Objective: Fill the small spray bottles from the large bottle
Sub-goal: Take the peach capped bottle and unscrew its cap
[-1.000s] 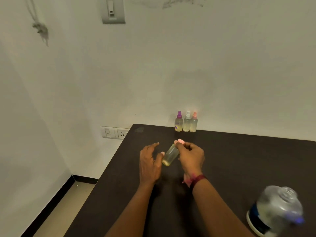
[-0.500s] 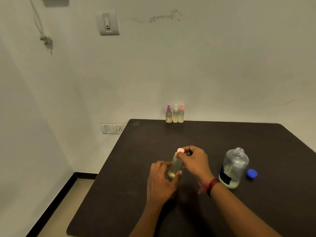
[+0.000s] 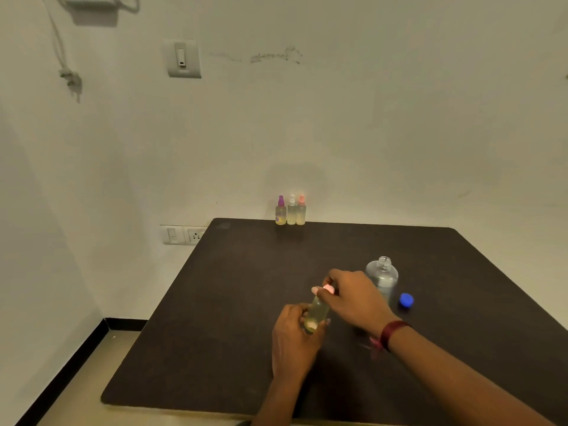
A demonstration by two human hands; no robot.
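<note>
My left hand [image 3: 293,339] grips the lower body of a small clear spray bottle [image 3: 318,310] holding yellowish liquid, just above the dark table [image 3: 233,302]. My right hand [image 3: 353,298] pinches the bottle's pink spray top [image 3: 328,289]. Behind my right hand the large clear bottle [image 3: 382,276] stands upright with its neck uncapped. Its blue cap [image 3: 406,300] lies on the table to its right. Three small spray bottles [image 3: 291,212] with purple, white and orange tops stand in a row at the table's far edge, against the wall.
A wall socket and switch plate [image 3: 183,235] sits left of the table's far corner. A second switch [image 3: 182,58] and a hanging cable [image 3: 69,76] are high on the wall. The floor [image 3: 80,385] shows at the lower left.
The view has swung up and right, bringing the large bottle and blue cap fully into sight. Both hands stay on the small bottle, which has turned from tilted to nearly upright.
</note>
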